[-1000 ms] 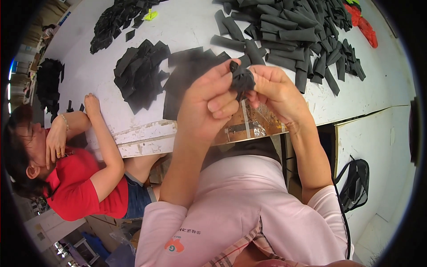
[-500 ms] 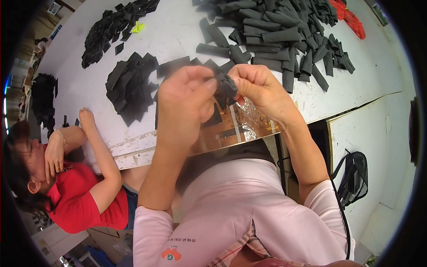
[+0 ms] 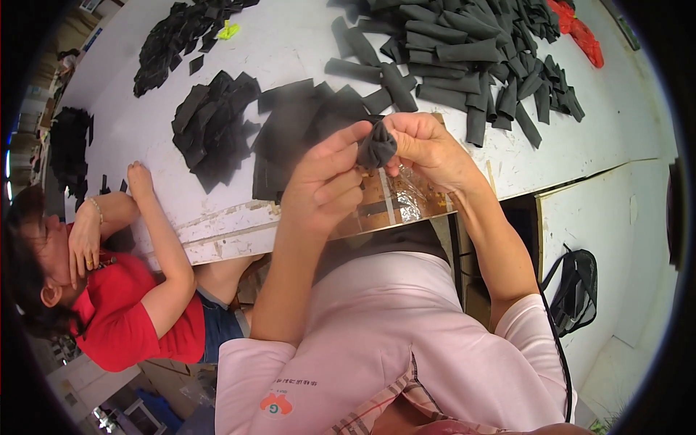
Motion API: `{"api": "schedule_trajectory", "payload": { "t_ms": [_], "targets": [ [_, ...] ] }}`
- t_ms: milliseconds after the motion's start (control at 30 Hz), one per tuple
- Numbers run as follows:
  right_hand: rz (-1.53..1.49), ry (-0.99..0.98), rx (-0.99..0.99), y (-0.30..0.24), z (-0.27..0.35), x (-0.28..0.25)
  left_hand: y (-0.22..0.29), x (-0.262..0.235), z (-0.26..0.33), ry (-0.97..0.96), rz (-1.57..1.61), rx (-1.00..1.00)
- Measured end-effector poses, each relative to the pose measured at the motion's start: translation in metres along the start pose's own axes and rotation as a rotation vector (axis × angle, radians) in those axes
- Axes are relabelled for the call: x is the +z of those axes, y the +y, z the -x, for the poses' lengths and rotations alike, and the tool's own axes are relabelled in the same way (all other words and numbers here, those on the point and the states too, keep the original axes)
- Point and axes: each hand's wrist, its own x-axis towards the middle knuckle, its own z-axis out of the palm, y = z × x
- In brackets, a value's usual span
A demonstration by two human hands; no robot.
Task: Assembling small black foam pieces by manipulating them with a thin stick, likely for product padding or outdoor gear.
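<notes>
Between my two hands, above the table's front edge, is a small piece of black fabric (image 3: 378, 147), bunched and folded. My right hand (image 3: 429, 151) pinches its right side between thumb and fingers. At its left edge, the index finger and thumb of my left hand (image 3: 330, 177) close on the cloth, with the other fingers curled. Just beyond my left hand lies a spread pile of flat black fabric pieces (image 3: 290, 138). Past my right hand, a large heap of rolled black fabric tubes (image 3: 453, 65) covers the far right of the table.
More flat black pieces lie in a left pile (image 3: 212, 130) and a far-left pile (image 3: 170, 47), near a yellow-green scrap (image 3: 228, 30). Below my hands is a brown board under clear film (image 3: 406, 196). A red bag (image 3: 583, 40) lies far right. A person in red (image 3: 145, 319) sits left.
My left hand has shifted right and slightly down, uncovering more of the flat pile. The fabric between my hands has turned and now shows gathered folds.
</notes>
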Motion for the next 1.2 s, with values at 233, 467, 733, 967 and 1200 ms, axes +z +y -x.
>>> {"api": "schedule_trajectory", "payload": {
  "t_ms": [233,467,733,967,1200],
  "targets": [
    [0.165,-0.057,-0.099,-0.029,-0.019,0.008,0.002,0.017,-0.007,0.038,0.436,0.059],
    [0.033,-0.006,0.063,0.012,-0.009,-0.018,-0.019,0.005,-0.002,0.167,0.014,0.13],
    [-0.004,-0.138,-0.004,0.034,-0.013,-0.026,-0.026,0.014,0.006,0.363,-0.871,0.353],
    [0.347,0.161,-0.107,0.022,0.001,-0.016,-0.012,0.028,-0.002,0.161,-1.817,0.916],
    [1.347,0.274,-0.621,-0.025,0.016,0.024,-0.026,0.031,-0.008,0.202,-0.966,0.954]
  ]
}}
